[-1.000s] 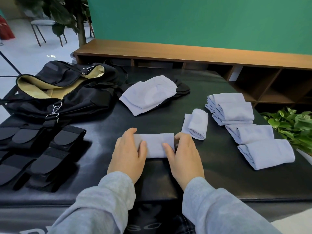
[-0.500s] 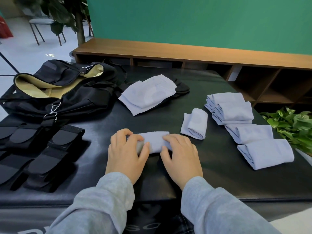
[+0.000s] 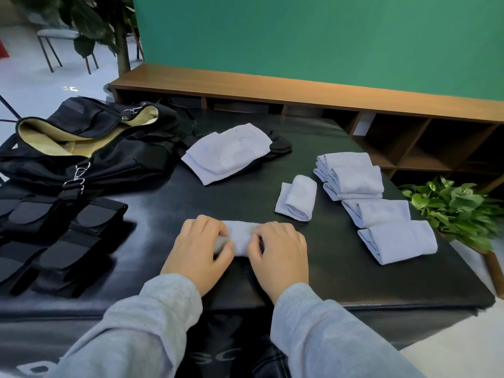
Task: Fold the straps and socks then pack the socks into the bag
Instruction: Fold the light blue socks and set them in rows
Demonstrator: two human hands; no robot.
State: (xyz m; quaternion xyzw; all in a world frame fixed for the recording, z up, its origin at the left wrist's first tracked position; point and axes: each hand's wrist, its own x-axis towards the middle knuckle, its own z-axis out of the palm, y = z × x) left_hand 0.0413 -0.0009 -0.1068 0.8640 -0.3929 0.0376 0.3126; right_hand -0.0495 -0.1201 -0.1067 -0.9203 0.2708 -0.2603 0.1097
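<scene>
Fingers of the left hand (image 3: 197,251) and right hand (image 3: 279,253) curl round a rolled pale sock (image 3: 240,236) on the black table (image 3: 313,268), gripping it.

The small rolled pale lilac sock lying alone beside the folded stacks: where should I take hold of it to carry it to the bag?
Grip the small rolled pale lilac sock across its thick rolled part, coming from above, thumb on one long side and fingers on the other. A flat loose tail sticks out on its left, so pinching there would probably let the roll unwind. Both long sides look free.
</scene>
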